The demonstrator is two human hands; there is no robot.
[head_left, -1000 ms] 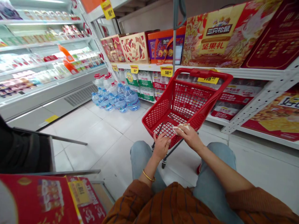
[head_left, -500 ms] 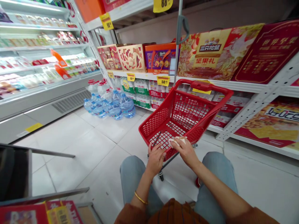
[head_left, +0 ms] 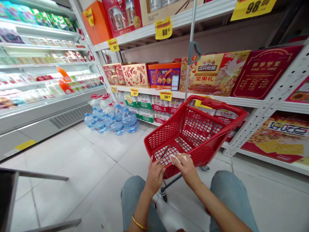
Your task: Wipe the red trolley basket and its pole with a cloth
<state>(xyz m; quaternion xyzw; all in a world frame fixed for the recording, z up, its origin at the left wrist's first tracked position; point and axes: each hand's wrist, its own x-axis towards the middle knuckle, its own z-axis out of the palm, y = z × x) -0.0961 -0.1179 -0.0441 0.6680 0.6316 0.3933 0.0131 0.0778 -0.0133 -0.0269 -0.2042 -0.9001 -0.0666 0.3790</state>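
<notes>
A crumpled white tissue (head_left: pixel 178 158) is held pinched by the fingers (head_left: pixel 182 161) of the right hand (head_left: pixel 187 170), at the near end of a red wire shopping basket (head_left: pixel 204 129). The left hand (head_left: pixel 155 176) is kept open, its fingertips (head_left: pixel 154 165) pressed against the basket's mesh floor (head_left: pixel 166 154), just beside the tissue.

View's tipped up now: the top shelf (head_left: pixel 198 14) and its 88 tag (head_left: pixel 163 28) show, and the cart (head_left: pixel 166 135) sits lower in frame.
</notes>
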